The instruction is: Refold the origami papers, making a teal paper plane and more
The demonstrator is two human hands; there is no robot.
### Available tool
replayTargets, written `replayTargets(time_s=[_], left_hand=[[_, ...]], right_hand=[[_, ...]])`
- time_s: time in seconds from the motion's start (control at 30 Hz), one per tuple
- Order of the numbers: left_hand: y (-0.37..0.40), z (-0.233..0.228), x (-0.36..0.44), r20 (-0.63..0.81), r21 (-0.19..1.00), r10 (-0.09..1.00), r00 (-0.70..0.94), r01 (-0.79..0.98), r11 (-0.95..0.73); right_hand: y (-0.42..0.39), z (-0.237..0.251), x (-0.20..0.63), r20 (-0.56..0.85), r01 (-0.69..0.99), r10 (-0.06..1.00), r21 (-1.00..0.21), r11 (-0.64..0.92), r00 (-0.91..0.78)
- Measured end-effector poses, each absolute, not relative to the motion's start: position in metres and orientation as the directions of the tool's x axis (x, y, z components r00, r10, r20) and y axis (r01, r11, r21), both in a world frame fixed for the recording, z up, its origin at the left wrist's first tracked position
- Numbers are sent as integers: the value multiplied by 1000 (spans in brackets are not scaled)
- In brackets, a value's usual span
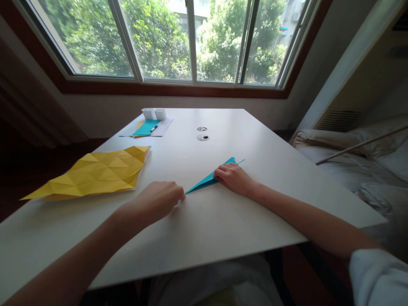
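Observation:
A narrow, pointed piece of folded blue paper (pixel 204 182) lies on the white table in front of me. My left hand (pixel 167 196) is closed, its fingertips pinching the paper's sharp near-left tip. Further along, my right hand (pixel 232 175) rests over the wider far end, fingers curled down onto the paper and pressing it to the tabletop. Part of that end is hidden beneath the right hand, and a thin blue strip sticks out past it. The left thumb is mostly out of sight.
To the left lies a creased yellow paper (pixel 102 172). Behind it are blue sheets (pixel 147 127), a pen (pixel 155 127), white paper (pixel 166 125) and two small white boxes (pixel 160 114). Round cable-hole covers (pixel 203 137) sit mid-table (pixel 255 144). A sofa (pixel 334 148) stands right.

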State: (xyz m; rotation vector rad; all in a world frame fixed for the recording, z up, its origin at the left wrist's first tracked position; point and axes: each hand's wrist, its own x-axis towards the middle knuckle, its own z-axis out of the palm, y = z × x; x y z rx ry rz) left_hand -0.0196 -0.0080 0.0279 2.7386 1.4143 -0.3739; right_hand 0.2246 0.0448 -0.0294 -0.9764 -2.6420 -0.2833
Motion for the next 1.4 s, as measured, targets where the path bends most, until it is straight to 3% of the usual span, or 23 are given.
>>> replayTargets(time_s=[0.17,0.37,0.53,0.87,1.1,1.4], left_hand=[[-2,33,-25,-231,-74,780,582,789,-610],[18,21,-16,94,132,697,711,685,-717],[27,-2,-8,109,242,629,770,593,-768],[18,-1,0,92,162,655,750,637,-753],[17,-1,2,72,114,616,784,607,-786],[7,-5,9,45,-106,567,822,568,-816]], right_hand=[[47,-32,227,352,655,589,99,749,-727],[49,-33,229,361,624,558,91,776,-747],[51,-35,229,375,594,530,71,801,-761],[50,-23,251,308,470,507,-190,862,-805],[51,-27,250,329,467,458,-57,882,-826],[49,-25,248,291,469,427,88,879,-856]])
